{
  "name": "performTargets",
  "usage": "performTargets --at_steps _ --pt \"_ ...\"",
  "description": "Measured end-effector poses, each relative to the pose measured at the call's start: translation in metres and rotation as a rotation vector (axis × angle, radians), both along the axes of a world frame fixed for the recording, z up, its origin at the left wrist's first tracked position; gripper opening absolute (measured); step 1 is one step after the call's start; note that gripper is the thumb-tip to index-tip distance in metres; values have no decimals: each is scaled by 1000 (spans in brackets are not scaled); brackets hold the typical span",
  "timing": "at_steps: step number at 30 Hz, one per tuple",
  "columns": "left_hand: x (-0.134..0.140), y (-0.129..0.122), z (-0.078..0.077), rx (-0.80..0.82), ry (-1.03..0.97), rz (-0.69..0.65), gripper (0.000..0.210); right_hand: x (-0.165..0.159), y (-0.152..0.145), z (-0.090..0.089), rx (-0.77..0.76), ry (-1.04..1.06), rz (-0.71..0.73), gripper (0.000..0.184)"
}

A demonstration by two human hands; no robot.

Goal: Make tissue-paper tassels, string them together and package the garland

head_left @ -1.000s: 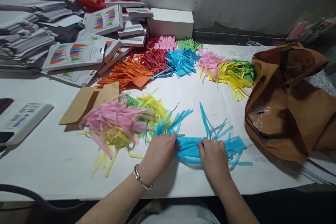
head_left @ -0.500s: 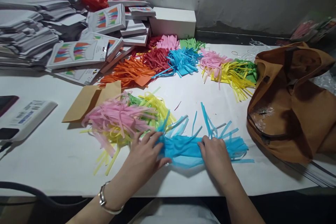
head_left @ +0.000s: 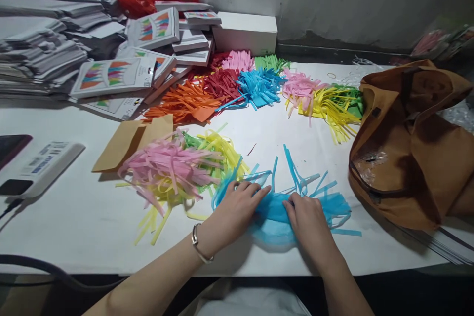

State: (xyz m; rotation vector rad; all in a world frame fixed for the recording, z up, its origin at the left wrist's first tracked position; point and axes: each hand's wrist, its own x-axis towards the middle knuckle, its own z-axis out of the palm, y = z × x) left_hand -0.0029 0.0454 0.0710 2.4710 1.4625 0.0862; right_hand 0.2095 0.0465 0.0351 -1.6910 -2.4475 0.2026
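A: Where are we finding the blue fringed paper (head_left: 276, 207)?
B: We are seeing it lying at the near middle of the white table (head_left: 92, 227), stretching left to right beneath both our hands. A smooth band is showing between them, loose strips are fanning out past the right hand, and more are pointing toward the far side.

A: What are our hands doing?
B: Our left hand (head_left: 240, 207), wearing a silver bracelet (head_left: 195, 240) at the wrist, is lying palm down across the left part of the paper, fingers bending over it. Its thumb is hiding from us, so we cannot be telling whether it is gripping. Our right hand (head_left: 308, 215) is curling over the right part, pinching the band between thumb and fingers.

A: And around them?
B: Just left of the blue, we are noticing a pink tassel heap (head_left: 172, 160), overlapping yellow and green strips. Well to the right, a brown bag (head_left: 407, 168) is sagging open. Farther off, orange tassels (head_left: 181, 103) are lying near stacked boxes.
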Motion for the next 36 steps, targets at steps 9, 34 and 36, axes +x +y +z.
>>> performTargets --at_steps 9,34,36 --pt "-21 21 1 -107 -167 217 25 7 -14 -9 98 161 30 41" --pt "-27 -25 -2 78 -119 32 25 12 -47 3 344 398 175 7" --pt "-26 -29 -5 139 -162 9 29 10 -47 1 327 364 191 16"
